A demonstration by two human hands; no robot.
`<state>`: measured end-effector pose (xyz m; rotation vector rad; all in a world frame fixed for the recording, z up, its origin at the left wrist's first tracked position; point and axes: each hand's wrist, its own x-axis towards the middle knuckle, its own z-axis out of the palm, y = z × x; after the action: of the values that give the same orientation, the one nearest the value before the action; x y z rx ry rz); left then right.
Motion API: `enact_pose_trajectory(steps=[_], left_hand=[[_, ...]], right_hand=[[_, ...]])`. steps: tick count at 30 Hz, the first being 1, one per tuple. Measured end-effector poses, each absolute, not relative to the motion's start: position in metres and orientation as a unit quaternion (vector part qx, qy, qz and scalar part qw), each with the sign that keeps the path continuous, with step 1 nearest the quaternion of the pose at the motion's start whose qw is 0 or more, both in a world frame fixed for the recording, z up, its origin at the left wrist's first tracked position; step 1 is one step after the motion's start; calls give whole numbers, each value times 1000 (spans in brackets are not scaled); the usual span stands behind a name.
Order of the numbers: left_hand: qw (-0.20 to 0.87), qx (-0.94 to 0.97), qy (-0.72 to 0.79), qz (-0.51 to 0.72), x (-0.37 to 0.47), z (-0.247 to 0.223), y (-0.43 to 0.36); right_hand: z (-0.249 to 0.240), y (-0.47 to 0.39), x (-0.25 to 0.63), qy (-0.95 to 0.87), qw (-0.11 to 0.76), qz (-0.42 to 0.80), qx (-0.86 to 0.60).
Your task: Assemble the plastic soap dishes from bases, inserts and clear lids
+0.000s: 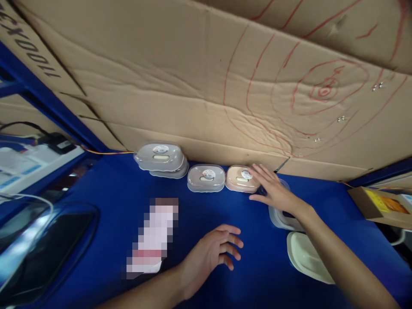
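Note:
My right hand (pixel 272 189) reaches to the back of the blue table with its fingers stretched out. Its fingertips overlap the right end of a peach lidded container (pixel 238 179); whether they touch it I cannot tell. Left of that one sits a greyish container with a clear lid (pixel 206 179). Under my right wrist are a clear-lidded container (pixel 277 216), partly hidden, and a pale green dish (pixel 304 253), partly covered by the forearm. Over the front middle of the table, my left hand (pixel 214 253) holds nothing, its fingers apart and slightly curled.
Stacked clear-lidded containers (pixel 159 158) stand at the back left, against a cardboard wall (pixel 161 86) with red drawn lines. A blurred pinkish object (pixel 154 236) lies left of my left hand. A dark device (pixel 48 253) with cables is far left, a cardboard box (pixel 380 210) far right.

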<state>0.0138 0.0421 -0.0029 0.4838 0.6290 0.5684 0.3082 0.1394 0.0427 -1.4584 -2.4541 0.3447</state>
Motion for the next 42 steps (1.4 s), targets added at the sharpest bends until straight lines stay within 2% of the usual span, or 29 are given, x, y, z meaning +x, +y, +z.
enact_pose_trajectory(steps=[6,10,14,17,20,23,27,32,37,42], left_hand=[[882,220,318,272,15,-8,43],[887,218,311,262,17,-11,42],[885,242,321,233,21,-9,39],[872,286,330,220,22,-7,37],[854,321,341,225,21,-5,39],[849,317,351,235,19,-1,42],[851,303,353,243,18,4,45],[853,300,358,233,21,-2,38],[832,349,364,232,23,-5,31],[820,360,365,256,20,-4,29]], right_hand=[[44,2,346,-796,172,53,-579],[18,-58,348,-795,133,-1,-592],[6,-55,311,-838,126,-6,-531],[15,-39,277,-868,148,30,-473],[28,-34,270,-888,131,60,-437],[26,-42,295,-856,118,11,-503],[0,-60,324,-823,101,-28,-559],[-16,-63,279,-857,142,24,-495],[11,-38,226,-848,225,55,-477],[26,-41,255,-877,143,20,-459]])
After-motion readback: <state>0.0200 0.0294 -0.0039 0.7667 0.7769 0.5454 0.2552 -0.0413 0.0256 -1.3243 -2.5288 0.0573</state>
